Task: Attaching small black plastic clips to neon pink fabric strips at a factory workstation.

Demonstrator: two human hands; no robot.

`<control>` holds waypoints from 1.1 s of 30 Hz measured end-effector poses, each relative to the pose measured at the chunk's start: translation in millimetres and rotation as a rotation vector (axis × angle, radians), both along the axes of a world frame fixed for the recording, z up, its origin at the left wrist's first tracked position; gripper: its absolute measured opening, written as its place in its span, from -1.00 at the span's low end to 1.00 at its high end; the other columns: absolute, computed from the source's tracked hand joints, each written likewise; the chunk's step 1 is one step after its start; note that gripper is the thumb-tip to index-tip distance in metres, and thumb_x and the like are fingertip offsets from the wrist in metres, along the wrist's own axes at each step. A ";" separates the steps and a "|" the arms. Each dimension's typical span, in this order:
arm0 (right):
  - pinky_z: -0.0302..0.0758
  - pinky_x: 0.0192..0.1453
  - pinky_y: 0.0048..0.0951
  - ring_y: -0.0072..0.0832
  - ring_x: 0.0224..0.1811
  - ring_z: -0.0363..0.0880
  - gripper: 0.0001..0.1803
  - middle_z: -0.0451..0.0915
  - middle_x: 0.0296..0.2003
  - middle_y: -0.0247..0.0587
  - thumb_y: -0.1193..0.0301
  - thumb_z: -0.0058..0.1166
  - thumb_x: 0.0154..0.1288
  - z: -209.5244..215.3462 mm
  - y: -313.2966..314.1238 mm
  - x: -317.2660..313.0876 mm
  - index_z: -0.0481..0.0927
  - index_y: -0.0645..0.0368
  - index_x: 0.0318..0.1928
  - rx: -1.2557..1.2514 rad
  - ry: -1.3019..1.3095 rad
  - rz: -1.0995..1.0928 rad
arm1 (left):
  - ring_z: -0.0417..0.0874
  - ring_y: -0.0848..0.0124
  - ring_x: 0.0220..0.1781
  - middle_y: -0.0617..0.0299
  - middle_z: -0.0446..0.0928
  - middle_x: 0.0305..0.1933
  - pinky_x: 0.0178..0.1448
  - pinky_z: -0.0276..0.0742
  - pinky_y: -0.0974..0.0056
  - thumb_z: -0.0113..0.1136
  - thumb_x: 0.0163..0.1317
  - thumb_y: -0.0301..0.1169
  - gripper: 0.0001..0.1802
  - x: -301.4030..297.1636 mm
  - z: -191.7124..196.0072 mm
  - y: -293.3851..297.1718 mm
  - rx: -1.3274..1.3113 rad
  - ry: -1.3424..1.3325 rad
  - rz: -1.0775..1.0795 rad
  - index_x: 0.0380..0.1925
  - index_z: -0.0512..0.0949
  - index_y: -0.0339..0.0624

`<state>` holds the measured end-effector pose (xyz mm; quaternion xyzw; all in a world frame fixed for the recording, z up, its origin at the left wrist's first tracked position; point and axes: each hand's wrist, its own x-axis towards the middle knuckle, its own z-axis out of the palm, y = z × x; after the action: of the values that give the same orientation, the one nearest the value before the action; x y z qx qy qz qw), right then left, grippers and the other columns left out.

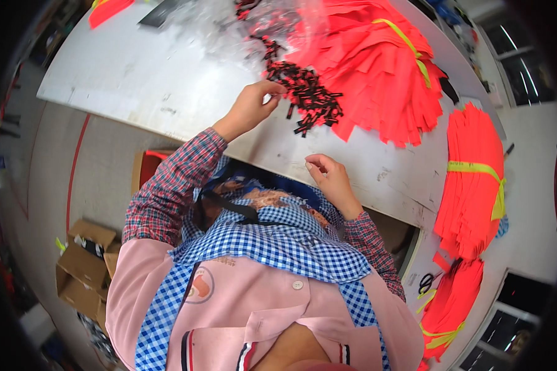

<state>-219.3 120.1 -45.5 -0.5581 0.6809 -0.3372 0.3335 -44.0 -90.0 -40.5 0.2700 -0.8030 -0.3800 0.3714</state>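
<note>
A loose pile of small black and red strips (312, 99) lies on the white table in front of me. At its left edge is my left hand (251, 110), thumb and forefinger drawn together in a pinch; anything between the tips is too small to make out. My right hand (334, 180) hovers by the table's near edge, its fingers curled in toward the thumb and apart from the pile. I cannot make out what, if anything, it holds. Right behind the strips spreads a large bundle of bright coral-red fabric strips (377, 80), tied with a yellow band (408, 46).
Crumpled clear plastic (223, 31) covers part of the far table. Two more tied red bundles (470, 179) (455, 303) lie along the right side, with black-handled scissors (426, 283) near the lower one. Open cardboard boxes (86, 266) stand on the floor at left.
</note>
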 end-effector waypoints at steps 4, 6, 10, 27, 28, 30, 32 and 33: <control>0.51 -0.20 -0.51 -0.56 -0.35 0.57 -0.76 0.66 -0.35 -0.20 0.35 0.10 0.32 -1.6 17.2 -8.5 0.62 0.26 -0.13 -0.084 -0.022 -0.122 | 0.70 0.22 -0.24 0.01 0.65 -0.26 -0.12 0.58 0.25 0.28 0.17 -0.30 -0.65 -83.5 8.3 -27.2 -0.028 -0.243 -0.068 -0.13 0.59 -0.33; 0.51 -0.21 -0.51 -0.58 -0.37 0.55 -0.76 0.66 -0.36 -0.22 0.36 0.10 0.32 -4.9 23.0 -9.8 0.62 0.26 -0.13 -0.076 -0.007 -0.162 | 0.67 0.05 -0.21 -0.09 0.63 -0.30 -0.11 0.57 0.07 0.31 0.07 -0.22 -0.63 -117.3 4.0 -31.0 -0.111 -0.306 0.048 -0.22 0.64 -0.27; 0.52 -0.21 -0.45 -0.46 -0.38 0.59 -0.76 0.65 -0.36 -0.12 0.36 0.08 0.31 -10.2 28.2 -14.1 0.61 0.28 -0.15 -0.085 -0.057 -0.214 | 0.66 -0.04 -0.23 -0.16 0.61 -0.37 -0.11 0.55 -0.03 0.18 0.12 -0.20 -0.67 -161.6 -4.7 -44.9 -0.234 -0.519 0.053 -0.31 0.63 -0.28; 0.56 -0.11 -0.39 -0.31 -0.04 0.55 -0.58 0.50 0.00 -0.09 0.49 0.21 0.16 101.0 -54.3 -21.6 0.48 0.18 0.05 -0.745 0.274 -0.091 | 0.61 0.10 -0.37 0.01 0.60 -0.36 -0.33 0.49 0.13 0.20 0.18 -0.34 -0.83 -27.5 150.7 50.0 -0.628 -0.398 -0.267 -0.44 0.57 -0.23; 0.55 -0.09 -0.37 -0.27 -0.03 0.54 -0.58 0.51 -0.04 -0.11 0.50 0.22 0.13 108.6 -56.6 -24.1 0.48 0.18 0.03 -0.734 0.454 0.097 | 0.61 0.15 -0.33 0.04 0.60 -0.30 -0.30 0.51 0.19 0.22 0.17 -0.38 -0.88 -19.5 152.9 58.0 -0.642 -0.410 -0.267 -0.41 0.58 -0.21; 0.55 -0.08 -0.34 -0.23 -0.06 0.54 -0.58 0.50 -0.11 -0.12 0.53 0.22 0.11 117.5 -58.3 -21.3 0.47 0.18 0.01 -0.675 0.448 0.158 | 0.62 0.19 -0.28 0.08 0.60 -0.25 -0.26 0.53 0.25 0.23 0.16 -0.43 -0.92 -13.6 153.2 64.3 -0.661 -0.416 -0.269 -0.37 0.59 -0.19; 0.54 -0.09 -0.36 -0.27 -0.09 0.55 -0.61 0.49 -0.11 -0.10 0.54 0.20 0.13 120.6 -60.6 -12.9 0.47 0.19 0.01 -0.649 0.184 0.065 | 0.62 0.41 -0.23 0.18 0.61 -0.29 -0.17 0.53 0.32 0.25 0.17 -0.47 -0.89 -13.2 146.8 64.4 -0.211 0.010 -0.219 -0.36 0.57 -0.29; 0.54 -0.09 -0.36 -0.27 -0.09 0.55 -0.61 0.49 -0.11 -0.10 0.54 0.20 0.13 120.4 -64.6 -6.7 0.47 0.19 0.01 -0.657 0.179 0.064 | 0.58 0.49 -0.26 0.24 0.61 -0.27 -0.16 0.50 0.42 0.29 0.15 -0.54 -0.84 -18.6 141.0 63.4 0.013 0.183 -0.239 -0.24 0.59 -0.21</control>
<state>-225.9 55.5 74.9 -0.6843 0.5445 -0.4776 0.0850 -62.6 -26.6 100.5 0.1394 -0.7898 -0.4496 0.3933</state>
